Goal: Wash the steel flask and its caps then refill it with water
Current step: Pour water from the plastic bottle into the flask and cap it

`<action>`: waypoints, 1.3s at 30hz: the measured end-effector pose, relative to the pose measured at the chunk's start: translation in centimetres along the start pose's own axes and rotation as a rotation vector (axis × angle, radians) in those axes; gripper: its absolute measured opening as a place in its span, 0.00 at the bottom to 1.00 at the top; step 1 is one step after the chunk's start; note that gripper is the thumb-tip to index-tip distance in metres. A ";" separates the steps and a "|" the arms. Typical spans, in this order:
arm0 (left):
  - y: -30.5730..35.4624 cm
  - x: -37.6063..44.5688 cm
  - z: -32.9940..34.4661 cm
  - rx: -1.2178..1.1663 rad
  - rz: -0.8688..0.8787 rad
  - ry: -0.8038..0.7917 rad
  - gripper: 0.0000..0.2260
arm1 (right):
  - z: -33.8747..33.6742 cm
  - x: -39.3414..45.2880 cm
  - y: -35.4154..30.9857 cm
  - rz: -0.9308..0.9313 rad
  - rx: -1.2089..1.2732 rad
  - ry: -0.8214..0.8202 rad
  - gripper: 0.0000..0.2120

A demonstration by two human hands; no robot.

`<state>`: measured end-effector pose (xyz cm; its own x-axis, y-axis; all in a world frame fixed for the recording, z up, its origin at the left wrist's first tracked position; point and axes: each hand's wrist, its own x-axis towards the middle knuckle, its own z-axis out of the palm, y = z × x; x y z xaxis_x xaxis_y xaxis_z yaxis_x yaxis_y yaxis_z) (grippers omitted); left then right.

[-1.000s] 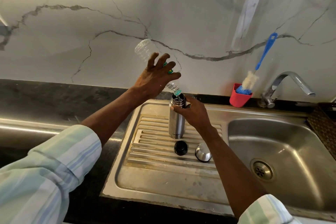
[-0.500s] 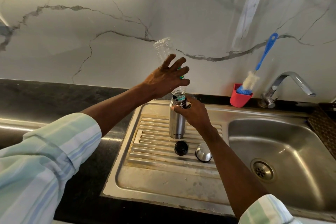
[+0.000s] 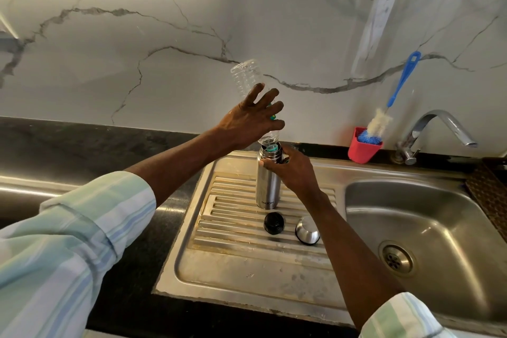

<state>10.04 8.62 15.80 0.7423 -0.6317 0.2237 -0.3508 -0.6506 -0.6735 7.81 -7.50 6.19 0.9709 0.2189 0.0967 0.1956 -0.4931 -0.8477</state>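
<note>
Head view: steel flask (image 3: 268, 181) upright on draining board (image 3: 247, 266), steadied at neck by right hand (image 3: 295, 173), fingers curled round it. Left hand (image 3: 251, 121) gripped upturned plastic bottle (image 3: 248, 78), fingertips splayed, mouth over flask opening, presumably for refilling. Black cap (image 3: 273, 223) and steel cap (image 3: 307, 230) parked at 6 o'clock of flask, likely kept clear of pouring

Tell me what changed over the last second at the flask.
The left hand tipped the clear plastic bottle from a slant to nearly upright, its mouth now in the steel flask opening. The right hand still grips the flask neck; black cap and steel cap unmoved.
</note>
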 end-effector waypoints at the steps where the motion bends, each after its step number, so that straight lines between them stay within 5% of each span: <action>1: 0.0 0.0 0.1 -0.019 -0.009 0.015 0.20 | 0.0 -0.1 -0.1 -0.004 -0.002 0.001 0.25; 5: -0.3 -0.6 0.4 -0.150 -0.126 -0.040 0.23 | 0.1 -0.1 -0.1 -0.003 -0.057 0.009 0.26; 9: -0.1 -2.3 0.3 -0.334 -0.372 -0.071 0.29 | -0.1 -0.1 0.4 0.091 -0.099 0.063 0.46; 12: 0.9 -4.5 1.0 -0.530 -0.567 -0.044 0.32 | -1.0 -0.9 0.4 0.221 0.092 0.117 0.27; 16: 4.0 -7.1 1.4 -0.818 -0.784 0.002 0.30 | -2.7 -2.1 0.6 0.385 0.700 -0.011 0.05; 21: 10.1 -9.0 0.8 -1.355 -0.993 0.119 0.33 | -3.5 -4.0 -0.6 0.222 0.800 -0.081 0.14; 28: 17.0 -10.9 -0.2 -1.765 -1.007 -0.024 0.27 | -3.2 -6.9 -0.5 0.041 0.684 0.046 0.06; 39: 21.4 -9.0 -2.5 -1.905 -0.902 -0.092 0.29 | -6.1 -10.8 1.2 -0.012 0.459 -0.080 0.09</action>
<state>-5.56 -0.64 1.17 0.9975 0.0067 -0.0701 0.0695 -0.2517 0.9653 -1.58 -15.61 7.29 0.9518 0.2954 0.0823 0.1076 -0.0706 -0.9917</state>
